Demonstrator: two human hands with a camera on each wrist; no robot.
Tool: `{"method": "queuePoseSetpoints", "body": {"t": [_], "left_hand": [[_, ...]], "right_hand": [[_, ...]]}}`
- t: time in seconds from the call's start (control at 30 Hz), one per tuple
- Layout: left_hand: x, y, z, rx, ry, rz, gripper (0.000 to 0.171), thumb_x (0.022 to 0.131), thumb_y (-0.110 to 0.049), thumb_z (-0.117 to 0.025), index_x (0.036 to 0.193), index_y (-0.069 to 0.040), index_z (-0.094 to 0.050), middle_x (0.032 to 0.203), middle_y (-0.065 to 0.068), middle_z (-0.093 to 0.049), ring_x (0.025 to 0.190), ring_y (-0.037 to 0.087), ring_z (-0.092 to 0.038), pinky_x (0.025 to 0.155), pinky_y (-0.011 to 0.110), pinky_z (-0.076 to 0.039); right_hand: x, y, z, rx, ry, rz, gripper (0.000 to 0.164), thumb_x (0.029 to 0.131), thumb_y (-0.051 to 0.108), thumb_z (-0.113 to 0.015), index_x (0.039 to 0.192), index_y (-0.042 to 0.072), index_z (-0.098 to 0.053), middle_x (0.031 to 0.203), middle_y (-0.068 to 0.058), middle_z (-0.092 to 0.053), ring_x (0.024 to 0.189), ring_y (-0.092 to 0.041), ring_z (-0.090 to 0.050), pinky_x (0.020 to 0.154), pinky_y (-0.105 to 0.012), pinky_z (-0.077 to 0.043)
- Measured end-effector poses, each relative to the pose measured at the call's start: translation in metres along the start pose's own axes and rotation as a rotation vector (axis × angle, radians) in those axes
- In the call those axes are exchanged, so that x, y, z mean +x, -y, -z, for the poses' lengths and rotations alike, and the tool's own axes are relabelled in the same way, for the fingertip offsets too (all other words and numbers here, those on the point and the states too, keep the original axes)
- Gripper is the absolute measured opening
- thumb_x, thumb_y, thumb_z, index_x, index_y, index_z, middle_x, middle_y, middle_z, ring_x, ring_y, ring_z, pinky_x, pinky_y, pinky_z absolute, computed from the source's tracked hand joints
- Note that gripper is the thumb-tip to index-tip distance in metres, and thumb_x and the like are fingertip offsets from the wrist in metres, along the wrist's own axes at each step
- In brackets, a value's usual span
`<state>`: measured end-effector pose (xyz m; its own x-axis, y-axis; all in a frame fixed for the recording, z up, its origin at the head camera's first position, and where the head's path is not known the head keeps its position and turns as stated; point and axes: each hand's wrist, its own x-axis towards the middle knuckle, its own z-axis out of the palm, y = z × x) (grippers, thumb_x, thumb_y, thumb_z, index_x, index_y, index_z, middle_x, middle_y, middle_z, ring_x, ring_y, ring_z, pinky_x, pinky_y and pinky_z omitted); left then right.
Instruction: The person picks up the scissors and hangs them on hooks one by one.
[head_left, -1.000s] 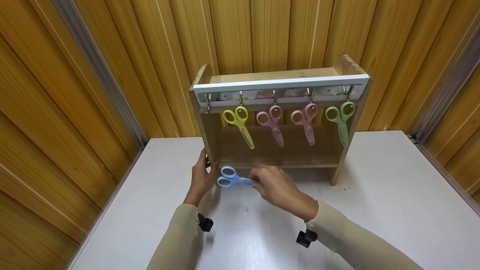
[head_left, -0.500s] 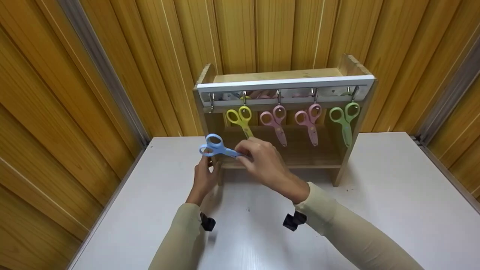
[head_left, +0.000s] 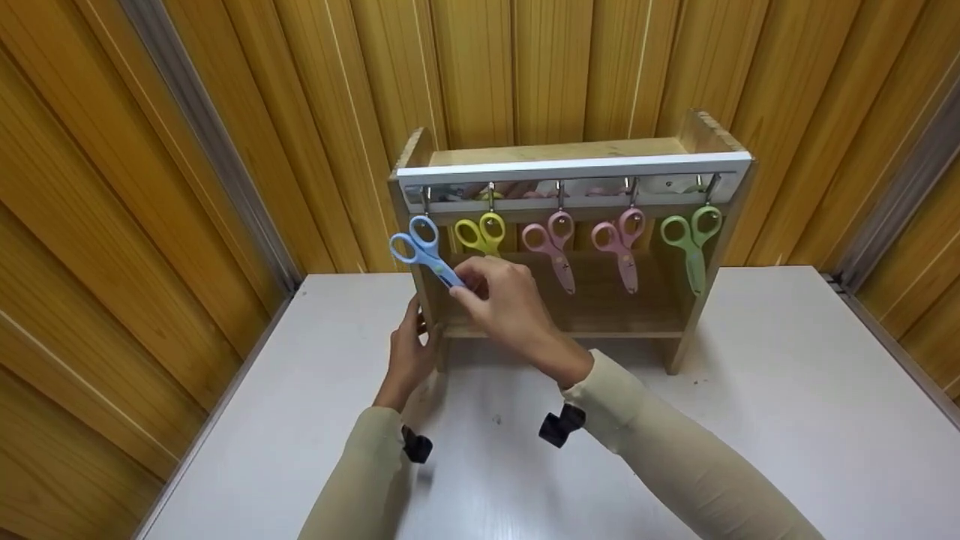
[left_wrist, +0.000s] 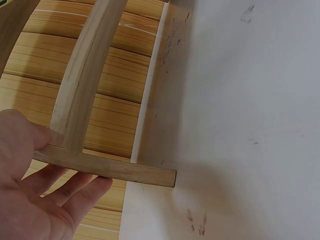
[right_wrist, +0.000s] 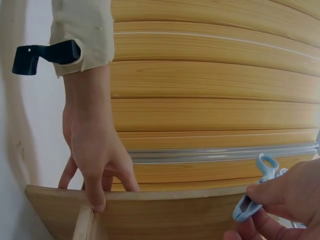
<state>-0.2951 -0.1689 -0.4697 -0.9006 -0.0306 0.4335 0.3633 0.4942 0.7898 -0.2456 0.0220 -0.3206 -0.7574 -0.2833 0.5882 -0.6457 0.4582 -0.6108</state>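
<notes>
Light blue scissors [head_left: 429, 255] are pinched by the blades in my right hand [head_left: 510, 304], handle loops up and to the left. One loop overlaps the lower end of the leftmost hook [head_left: 427, 196]; whether it is threaded on, I cannot tell. Low on the left side of a wooden rack [head_left: 562, 331], my left hand [head_left: 409, 358] holds the side panel [left_wrist: 105, 166], thumb on one face and fingers on the other. Yellow scissors [head_left: 481, 232], partly behind my right hand, hang beside two pink pairs [head_left: 552, 241] and a green pair [head_left: 691, 238].
Several metal hooks line a white-edged strip [head_left: 574, 163] across the rack's upper front. The rack stands on a white table [head_left: 495, 465], with wood-panelled walls [head_left: 547, 67] behind and at both sides.
My right hand has lifted the blue scissors from near the table up and left to the leftmost hook, and their loops have turned upward. My left hand has stayed on the rack.
</notes>
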Motion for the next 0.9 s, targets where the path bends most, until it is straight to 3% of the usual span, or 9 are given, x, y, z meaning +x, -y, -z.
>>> {"method": "queuePoseSetpoints", "body": {"t": [0.37,0.6,0.9], "left_hand": [[0.000,-0.001,0.000,0.010,0.014,0.056,0.070,0.100,0.000,-0.061,0.161,-0.012,-0.030,0.153,0.016,-0.051,0.130,0.036,-0.058,0.105,0.050,-0.052],[-0.001,0.000,0.000,0.025,-0.005,-0.017,0.065,0.100,-0.001,-0.062,0.159,-0.007,-0.033,0.147,0.021,-0.055,0.126,0.039,-0.061,0.100,0.050,-0.055],[0.000,0.000,0.000,0.025,-0.008,-0.012,0.065,0.101,-0.001,-0.061,0.159,-0.008,-0.034,0.148,0.020,-0.054,0.126,0.039,-0.061,0.101,0.049,-0.055]], "right_hand": [[0.004,-0.003,-0.009,-0.028,-0.034,-0.052,0.007,0.091,0.009,-0.078,0.097,0.005,-0.076,0.081,-0.003,-0.069,0.077,-0.020,-0.066,0.068,-0.032,-0.054],[0.001,-0.006,-0.014,-0.089,-0.071,-0.037,0.006,0.091,0.009,-0.077,0.095,0.006,-0.076,0.082,-0.002,-0.070,0.077,-0.017,-0.065,0.069,-0.033,-0.055],[-0.005,-0.011,-0.026,-0.166,-0.087,-0.062,0.008,0.091,0.013,-0.077,0.096,0.006,-0.077,0.083,-0.004,-0.067,0.075,-0.018,-0.063,0.064,-0.035,-0.055]]}}
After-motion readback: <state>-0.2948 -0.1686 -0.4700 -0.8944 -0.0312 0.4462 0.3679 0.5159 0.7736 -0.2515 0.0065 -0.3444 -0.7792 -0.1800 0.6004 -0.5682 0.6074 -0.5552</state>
